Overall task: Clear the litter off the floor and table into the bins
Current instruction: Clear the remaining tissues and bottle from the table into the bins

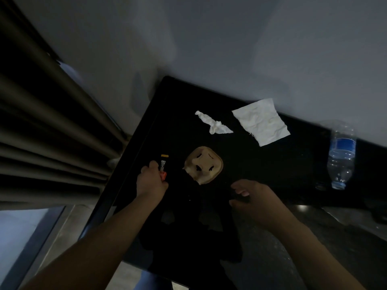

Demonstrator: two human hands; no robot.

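The fingers [154, 165] of the left hand [151, 183] close round the lower, orange end of a slim black packet [163, 164] near the desk's [293, 162] left edge. The packet's long axis runs roughly from 6 to 12 o'clock, and its free yellow-tipped end points away from the person. The grip appears already made, so the next move is likely a lift towards a bin; no bin is in view.

At 3 o'clock from that hand, just beside the packet but apart from it, lies a beige moulded lid [204, 165]. It is at about 10 o'clock from the right hand [253, 199] and near both hands. The right fingers [240, 192] are loosely curled with the thumb apart. In the gloom it cannot be told whether they hold something dark.

Farther out, a twisted tissue [213, 123] lies at 12 o'clock from the lid, and a flat crumpled napkin [261, 121] lies at 1 o'clock against the wall [230, 38]. A plastic bottle [341, 155] lies at 3 o'clock, well apart and nearer the right hand. A curtain [52, 122] hangs at 9 o'clock.
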